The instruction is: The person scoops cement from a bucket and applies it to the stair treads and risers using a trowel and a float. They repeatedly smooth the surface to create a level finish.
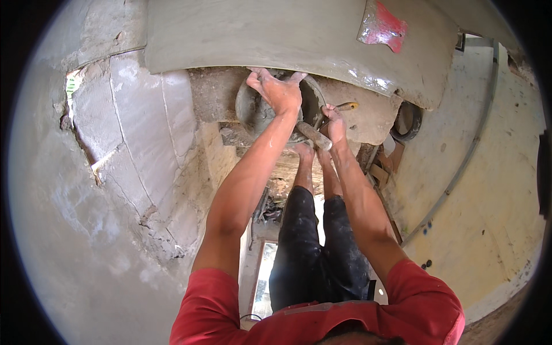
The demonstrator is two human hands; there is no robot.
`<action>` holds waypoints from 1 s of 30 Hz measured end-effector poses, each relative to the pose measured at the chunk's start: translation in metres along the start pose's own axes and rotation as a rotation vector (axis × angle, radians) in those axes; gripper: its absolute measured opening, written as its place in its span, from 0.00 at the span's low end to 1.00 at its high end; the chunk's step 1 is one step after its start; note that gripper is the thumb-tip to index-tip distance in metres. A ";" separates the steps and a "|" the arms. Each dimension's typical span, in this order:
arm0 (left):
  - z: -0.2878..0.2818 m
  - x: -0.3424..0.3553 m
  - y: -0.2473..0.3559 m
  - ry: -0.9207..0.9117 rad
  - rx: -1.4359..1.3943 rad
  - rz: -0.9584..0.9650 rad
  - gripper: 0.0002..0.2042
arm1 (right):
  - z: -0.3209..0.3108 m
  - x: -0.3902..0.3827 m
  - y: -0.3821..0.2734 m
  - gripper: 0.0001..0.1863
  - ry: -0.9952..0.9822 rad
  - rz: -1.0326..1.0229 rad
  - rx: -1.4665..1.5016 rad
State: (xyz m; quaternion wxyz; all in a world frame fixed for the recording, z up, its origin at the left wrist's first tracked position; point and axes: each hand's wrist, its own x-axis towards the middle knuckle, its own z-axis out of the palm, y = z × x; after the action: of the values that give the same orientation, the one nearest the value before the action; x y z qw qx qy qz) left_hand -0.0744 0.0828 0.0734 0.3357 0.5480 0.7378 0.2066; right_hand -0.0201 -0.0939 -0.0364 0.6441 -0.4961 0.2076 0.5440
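Note:
A round bucket (246, 112), smeared with grey mortar, sits tilted below the edge of a plastered slab. Across its opening reaches my left hand (279, 95), its fingers apart and hooked at the far rim; the fingertips are partly hidden. My right hand (334, 125) is closed at the bucket's right rim. Beside that hand a yellow-tipped handle (348, 106) sticks out; whether I hold it is unclear. A thick, mortar-coated wooden handle (314, 135) slants out over the near rim. Its other end disappears into the bucket.
Smooth grey plaster (259, 34) spans the far side, with a red-and-clear plastic piece (384, 26) on it. A dark round container (407, 122) stands right of the ledge (368, 109). Cracked grey slabs (138, 109) lie left. My bare feet (303, 150) are just below the bucket.

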 end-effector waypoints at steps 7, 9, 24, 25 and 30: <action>-0.001 -0.001 -0.006 0.004 0.015 0.034 0.60 | -0.007 0.014 0.000 0.10 -0.025 0.038 -0.088; -0.003 -0.001 -0.005 0.001 0.022 0.037 0.60 | -0.004 0.010 -0.006 0.10 0.006 0.050 -0.109; -0.009 -0.005 -0.008 0.007 0.047 0.082 0.67 | 0.027 -0.028 -0.057 0.20 -0.102 0.167 -0.334; -0.009 -0.004 -0.008 0.007 0.046 0.081 0.67 | 0.026 -0.032 -0.058 0.22 -0.092 0.152 -0.308; -0.014 -0.005 -0.008 0.014 0.057 0.035 0.67 | -0.019 -0.039 -0.043 0.29 0.030 0.124 -0.214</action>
State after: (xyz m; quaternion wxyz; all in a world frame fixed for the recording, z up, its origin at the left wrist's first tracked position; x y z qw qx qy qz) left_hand -0.0889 0.0763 0.0789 0.3110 0.5688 0.7360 0.1950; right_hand 0.0113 -0.1263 0.0050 0.5493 -0.5562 0.1884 0.5945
